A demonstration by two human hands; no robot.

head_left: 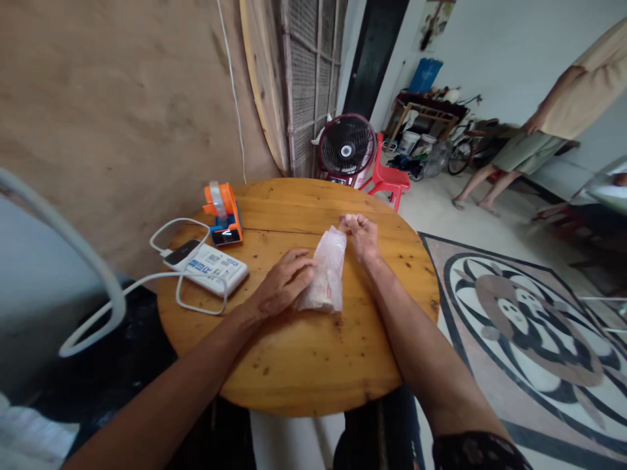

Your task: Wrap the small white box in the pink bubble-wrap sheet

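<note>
A thin, whitish translucent plastic bag (pixel 329 261) lies on the round wooden table (pixel 304 365) in front of me. Something pale and boxy shows through its near end, too blurred to name. My left hand (pixel 287 281) rests against the bag's left side, palm down, fingers stretched out and the tips on the plastic. At the bag's far right corner is my right hand (pixel 361 235), its fingers curled together in a pinch. Whatever lies between those fingertips is too small to make out.
To the left stand an orange and blue tape dispenser (pixel 224 212) and a white power bank (pixel 218 269) with a phone-like device (pixel 188 253) and a white cable. Beyond the table are a fan (pixel 345 151) and a red chair (pixel 390 175). Another person (pixel 543 124) stands at the right.
</note>
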